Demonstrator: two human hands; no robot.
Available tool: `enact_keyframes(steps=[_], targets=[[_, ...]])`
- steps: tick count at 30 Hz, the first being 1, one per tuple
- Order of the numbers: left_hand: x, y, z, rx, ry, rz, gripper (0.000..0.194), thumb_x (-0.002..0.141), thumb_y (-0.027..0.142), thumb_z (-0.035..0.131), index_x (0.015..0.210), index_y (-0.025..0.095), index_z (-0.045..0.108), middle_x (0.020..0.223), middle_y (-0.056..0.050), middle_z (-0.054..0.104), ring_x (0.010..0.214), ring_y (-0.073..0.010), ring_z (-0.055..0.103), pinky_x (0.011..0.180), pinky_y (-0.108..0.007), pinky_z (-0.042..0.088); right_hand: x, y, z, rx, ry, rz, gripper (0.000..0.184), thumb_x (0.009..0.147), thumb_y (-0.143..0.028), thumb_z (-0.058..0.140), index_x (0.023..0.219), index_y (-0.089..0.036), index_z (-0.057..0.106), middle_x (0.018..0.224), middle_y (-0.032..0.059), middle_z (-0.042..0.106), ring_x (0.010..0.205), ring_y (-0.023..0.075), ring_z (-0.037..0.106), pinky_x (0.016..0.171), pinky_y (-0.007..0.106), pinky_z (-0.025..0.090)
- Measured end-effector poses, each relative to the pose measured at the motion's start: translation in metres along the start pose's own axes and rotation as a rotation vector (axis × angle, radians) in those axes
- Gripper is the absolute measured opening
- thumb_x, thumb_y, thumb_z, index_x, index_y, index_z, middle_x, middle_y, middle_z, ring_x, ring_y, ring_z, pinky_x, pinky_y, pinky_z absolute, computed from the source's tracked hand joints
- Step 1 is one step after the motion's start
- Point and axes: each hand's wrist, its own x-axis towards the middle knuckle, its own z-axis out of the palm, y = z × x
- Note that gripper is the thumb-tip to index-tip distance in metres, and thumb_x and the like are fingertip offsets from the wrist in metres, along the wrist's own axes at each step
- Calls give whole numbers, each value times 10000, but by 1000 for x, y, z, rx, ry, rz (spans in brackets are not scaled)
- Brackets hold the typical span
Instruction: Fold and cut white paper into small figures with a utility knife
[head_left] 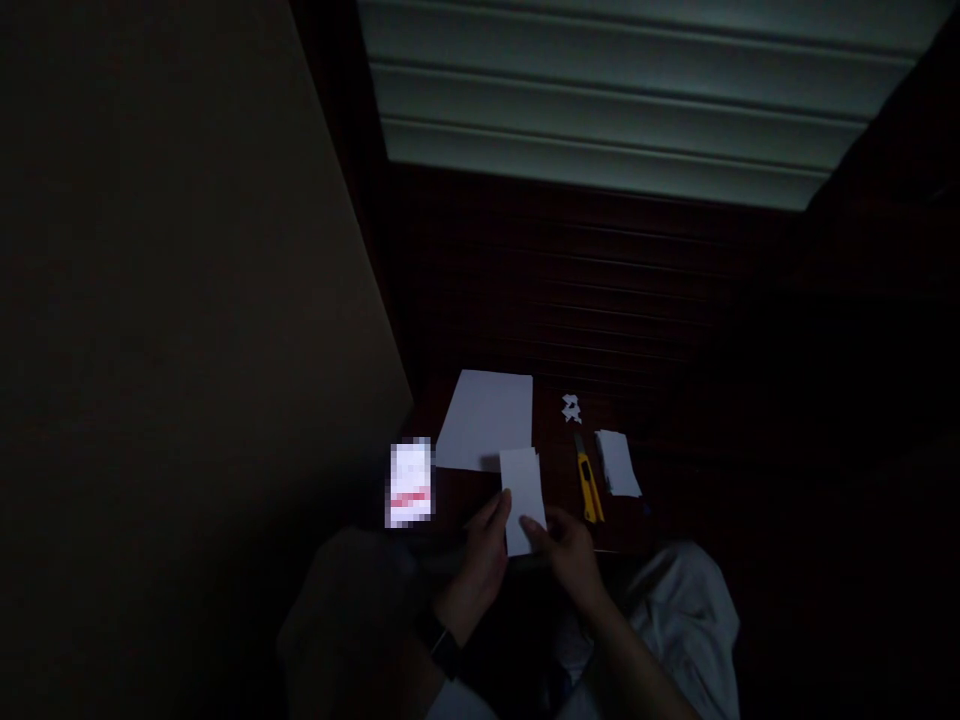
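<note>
Between my two hands is a small stack of white paper [521, 490], its long side pointing away from me. My left hand [487, 540] grips the stack's left edge, thumb on top. From the right, my right hand [570, 550] pinches the lower right edge with its thumb across the face. Fingers beneath the paper are hidden. A yellow utility knife [589, 485] lies just beyond my right hand, its blade end pointing away. Right of it rests another stack of small white paper pieces [618, 463]. A larger white sheet [487, 420] lies flat behind the held stack.
Small white paper scraps [571, 408] lie beyond the knife. At the left of the dark table [465, 500] is a bright blurred-out rectangle [410, 482]. A wall [225, 250] stands close on the left, and a slatted shutter [615, 90] is behind. The room is dim.
</note>
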Motion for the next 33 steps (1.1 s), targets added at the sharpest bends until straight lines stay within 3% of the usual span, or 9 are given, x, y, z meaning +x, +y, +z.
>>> enact_keyframes(steps=[3, 6, 8, 11, 13, 15, 20, 27, 33], targets=[[3, -4, 1, 77, -40, 2, 427, 847, 425, 490, 1170, 156, 567, 1118, -127, 629, 906, -213, 636, 764, -334, 511, -10, 12, 0, 97, 29, 65, 433, 747, -549, 547, 735, -126, 639, 555, 17, 595, 495, 144, 528, 462, 224, 391], [9, -4, -10, 325, -76, 80, 411, 864, 440, 439, 1145, 179, 587, 1079, -112, 650, 903, -230, 640, 749, -364, 525, 4, 23, -30, 73, 142, 60, 426, 748, -535, 547, 753, -121, 643, 567, 14, 595, 491, 134, 509, 455, 217, 371], [13, -1, -21, 649, -78, 232, 337, 845, 427, 475, 992, 195, 671, 995, -88, 682, 913, -240, 634, 782, -384, 518, 27, 30, -64, -5, 265, 72, 474, 767, -558, 496, 788, -111, 653, 550, 20, 597, 486, 146, 512, 450, 226, 368], [12, 5, -36, 1146, -231, 594, 269, 845, 360, 500, 1044, 255, 646, 1108, -47, 639, 1103, -239, 532, 965, -434, 407, 66, 43, -118, -223, 506, 59, 519, 782, -551, 453, 879, -84, 657, 724, 99, 673, 648, 205, 598, 547, 256, 414], [7, 8, -43, 1396, -330, 753, 331, 834, 359, 519, 1138, 244, 587, 1250, -57, 546, 1228, -261, 409, 1034, -486, 311, 87, 52, -143, -470, 532, 134, 533, 796, -532, 414, 890, -68, 659, 794, 143, 680, 703, 230, 620, 580, 272, 422], [1, 7, -48, 1562, -370, 830, 457, 805, 394, 557, 1226, 222, 510, 1357, -80, 430, 1286, -284, 314, 1059, -523, 243, 98, 62, -156, -542, 518, 172, 495, 790, -504, 433, 882, -78, 668, 823, 161, 682, 730, 250, 630, 596, 284, 421], [-5, -7, -62, 1704, -326, 837, 589, 811, 344, 563, 1345, 218, 346, 1442, -94, 281, 1320, -277, 237, 1054, -511, 258, 101, 77, -159, -657, 471, 263, 463, 780, -504, 459, 902, -114, 676, 846, 179, 683, 774, 287, 639, 605, 306, 421], [7, -24, -84, 1692, -330, 878, 453, 863, 233, 487, 1310, 242, 411, 1342, -52, 456, 1244, -235, 396, 1005, -434, 380, 100, 80, -159, -726, 372, 289, 446, 784, -537, 454, 920, -177, 679, 865, 138, 693, 789, 260, 647, 616, 284, 424], [5, -18, -92, 1612, -372, 937, 395, 876, 160, 450, 1263, 235, 477, 1276, -47, 527, 1159, -208, 499, 983, -399, 417, 96, 76, -155, -814, 323, 276, 448, 769, -574, 457, 945, -211, 652, 881, 112, 683, 807, 269, 635, 614, 299, 413]])
